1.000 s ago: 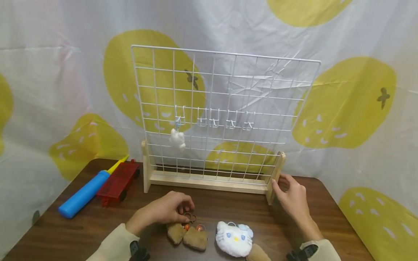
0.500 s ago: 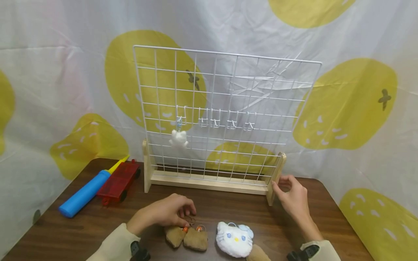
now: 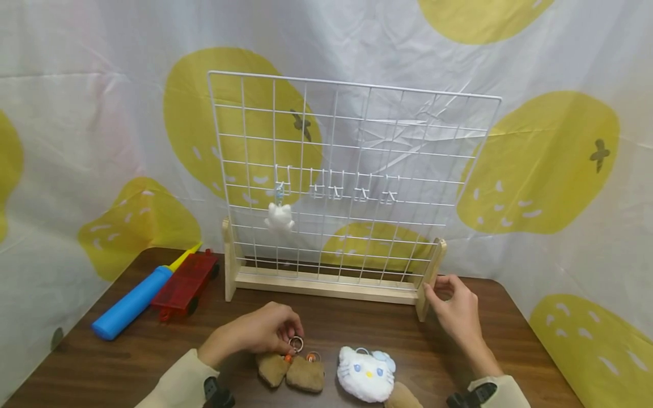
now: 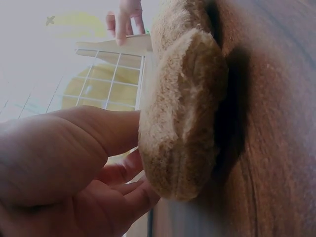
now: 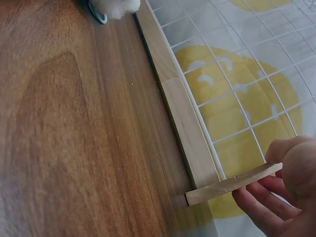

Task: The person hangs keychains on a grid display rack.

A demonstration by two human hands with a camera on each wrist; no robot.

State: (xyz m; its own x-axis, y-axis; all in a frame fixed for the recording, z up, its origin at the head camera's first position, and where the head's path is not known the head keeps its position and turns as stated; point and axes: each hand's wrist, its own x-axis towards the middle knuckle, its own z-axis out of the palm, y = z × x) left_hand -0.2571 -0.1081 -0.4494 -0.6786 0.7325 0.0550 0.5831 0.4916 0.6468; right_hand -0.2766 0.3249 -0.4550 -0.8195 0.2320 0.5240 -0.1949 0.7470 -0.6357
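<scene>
My left hand [image 3: 267, 328] pinches the metal key ring [image 3: 296, 343] of a brown plush keychain [image 3: 272, 369] with an orange bead. A second brown plush keychain [image 3: 305, 375] lies against it on the right. In the left wrist view the brown plush [image 4: 180, 118] hides part of the fingertips. My right hand [image 3: 456, 309] grips the wooden end piece [image 5: 237, 183] of a white wire grid rack [image 3: 326, 283], thumb on one side and fingers on the other. From a hook at the grid's left hangs a small white plush charm [image 3: 279, 218].
Several white hooks [image 3: 362, 194] line the grid's middle. A white cat-face plush [image 3: 366, 374] lies at front centre, partly over another brown plush [image 3: 403, 396]. At left are a blue and yellow pump [image 3: 132, 303] and a red wheeled cart [image 3: 186, 286]. Patterned curtain [image 3: 388, 51] hangs behind.
The key ring in my left fingers has turned to face the camera. The hanging white charm has swung round and settled. My right hand stays on the rack.
</scene>
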